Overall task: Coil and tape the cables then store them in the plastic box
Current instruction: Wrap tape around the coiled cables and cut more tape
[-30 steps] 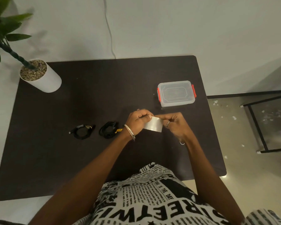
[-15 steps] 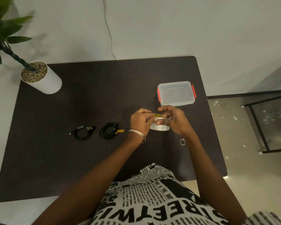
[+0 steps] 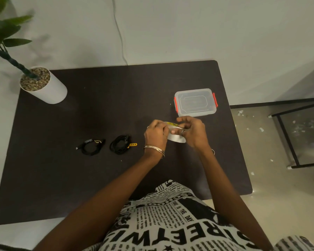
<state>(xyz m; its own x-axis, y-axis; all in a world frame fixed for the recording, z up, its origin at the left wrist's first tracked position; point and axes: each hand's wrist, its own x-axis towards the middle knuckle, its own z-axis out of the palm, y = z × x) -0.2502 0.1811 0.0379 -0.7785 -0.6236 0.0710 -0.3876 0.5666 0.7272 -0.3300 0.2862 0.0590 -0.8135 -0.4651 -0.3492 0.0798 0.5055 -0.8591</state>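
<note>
Between both hands (image 3: 176, 132), tape roll (image 3: 176, 140) tilted.

From my remote view I count two hands, the left hand (image 3: 155, 134) and the right hand (image 3: 194, 134), sharing one roll of tape (image 3: 176, 138). Two coiled black cables lie on one dark table (image 3: 98, 178): the left cable (image 3: 91, 146) and the right cable (image 3: 120, 146). One lidded plastic box (image 3: 195, 102), one potted plant (image 3: 43, 85), two bangles (image 3: 154, 149).
</note>
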